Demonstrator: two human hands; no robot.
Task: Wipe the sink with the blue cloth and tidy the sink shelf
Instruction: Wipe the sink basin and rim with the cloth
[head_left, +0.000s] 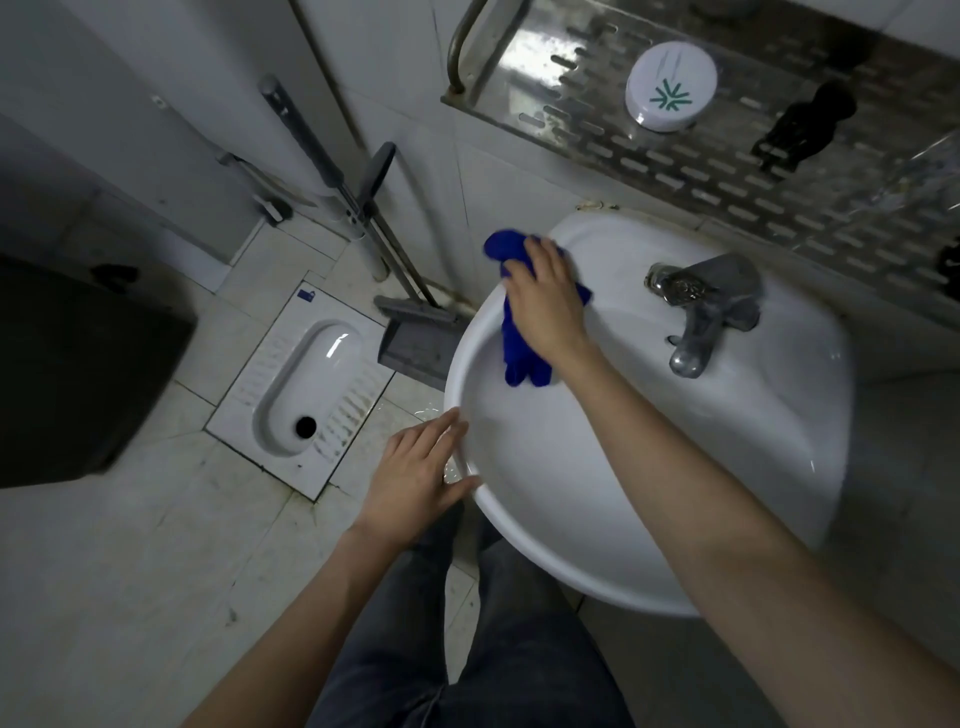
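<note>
1. Dark trousers (498, 649) lowest in view, both bare forearms reaching up from them.
2. Squat toilet (306, 389) in the floor on the left, dustpan (415, 343) just beside the sink.
3. Left hand (415, 467): fingers straight and together, resting on the sink (623, 467) rim's left edge.
4. Right hand (545, 306): fingers bent over the bunched blue cloth (519, 353), pressing it on the far-left rim; the cloth's tail hangs into the bowl.
5. Tap (701, 312) right of the cloth.
6. Shelf (701, 171) above: white round tub (670, 85), black object (805, 127).
</note>
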